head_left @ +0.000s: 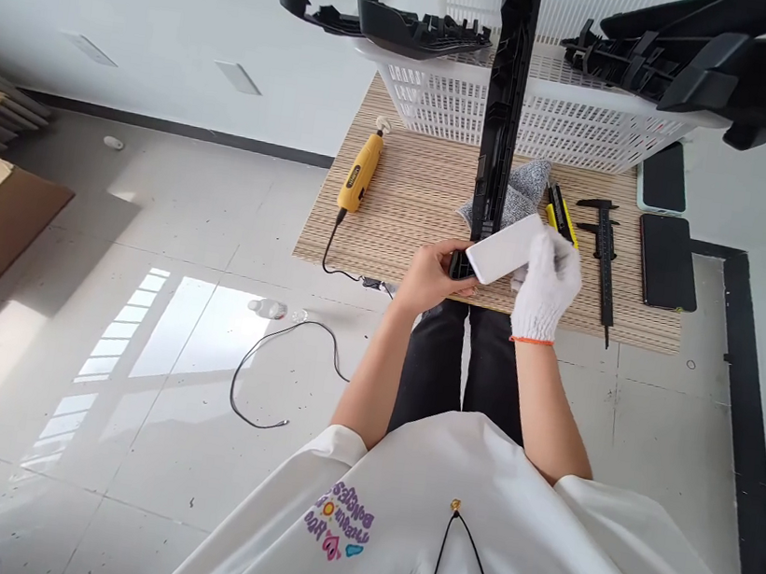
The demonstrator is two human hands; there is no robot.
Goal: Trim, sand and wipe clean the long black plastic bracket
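My left hand [435, 278], bare, is closed around the near end of a long black plastic strip [496, 151]. The strip has ribs along it and runs away from me, up over the basket. In a white knitted glove, my right hand [548, 276] grips a flat white rectangular piece [505, 247] with rounded corners; its exact kind I cannot tell. This piece lies slantwise over the strip's near end, close to my left fingers, and hides part of the strip. A grey cloth [527, 184] lies beneath and beside the strip.
A yellow corded rotary tool [361, 173] lies left on the wooden table [410, 187]. Right of the cloth are a yellow-black utility knife [560, 214], a black caliper [603, 260] and two phones [669, 262]. Behind stands a white basket [441, 106] with black plastic parts [423, 33] jutting out.
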